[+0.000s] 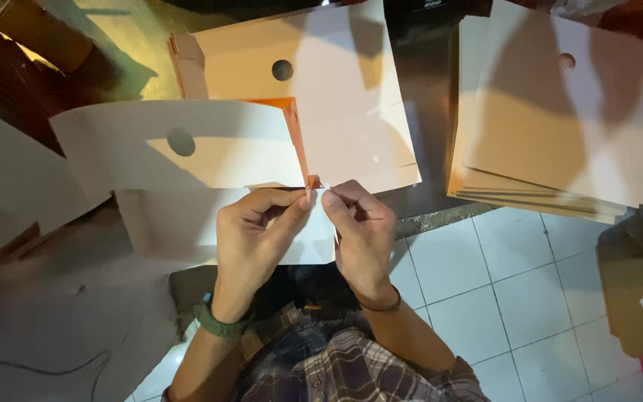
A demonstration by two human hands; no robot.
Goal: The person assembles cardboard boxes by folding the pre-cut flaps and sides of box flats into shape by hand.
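Head view, looking down: left hand [251, 234] and right hand [361, 231] meeting at the near corner of a pale cardboard sheet [187, 160] with a round hole punched through it. Left grip closed, thumb and forefinger pinching the sheet's edge beside a small orange tab [312, 181]; right grip likewise closed, fingertips nipping the same edge from the other side, knuckles nearly touching the left's. Sheet lying partly over a second holed cardboard piece [321, 89] with an orange-lined fold, both resting on a dark desk [429, 134], the near part of the sheet hanging out past the desk edge toward the lap.

To the right, well apart from the hands: a stack of flat cardboard blanks [552, 119], top one also holed, edges slightly fanned. More pale sheets [1, 186] spread at far left. Green wrist strap [217, 321] on the left arm, thin band on the right. White tiled floor [530, 298] below.

No box, tray or bin clearly visible; nothing contained anywhere in view.

Likely trouble, as a judgement: thin tab tearing if the two pinches pull apart too hard, or a crooked crease, with the overhanging sheet unsupported and free to sag or slip off the desk. Strong shadows across the corner hiding the fold line.
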